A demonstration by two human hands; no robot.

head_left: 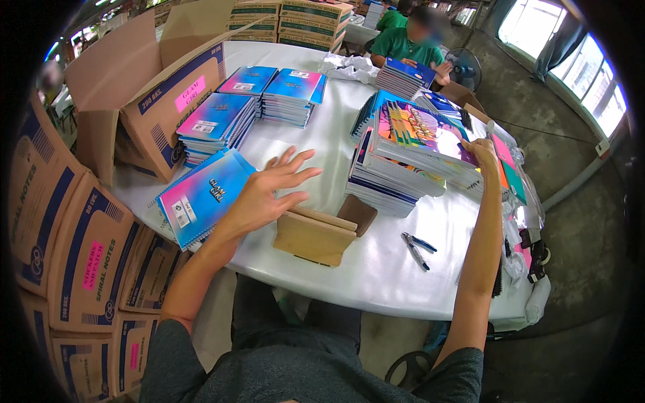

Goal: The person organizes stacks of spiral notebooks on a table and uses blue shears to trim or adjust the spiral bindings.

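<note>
My left hand [279,185] hovers with fingers spread and nothing in it. It is between a small pile of blue-and-pink spiral notebooks [208,191] and a wooden corner block [314,236] on the table. My right hand [480,156] grips the right edge of some spiral notebooks with bright, multicoloured covers [420,131]. These lie at a slant on top of a tall notebook stack [384,178]; how many my fingers hold is hidden. In front of that stack rests a pair of pliers [418,251] with dark handles.
Neat stacks of blue-and-pink notebooks [293,97] stand at the far left beside an open carton [168,107]. Closed cartons [91,255] are piled at my left. Across the white-covered table [336,282], a person in green [410,47] sits behind more notebooks [405,77].
</note>
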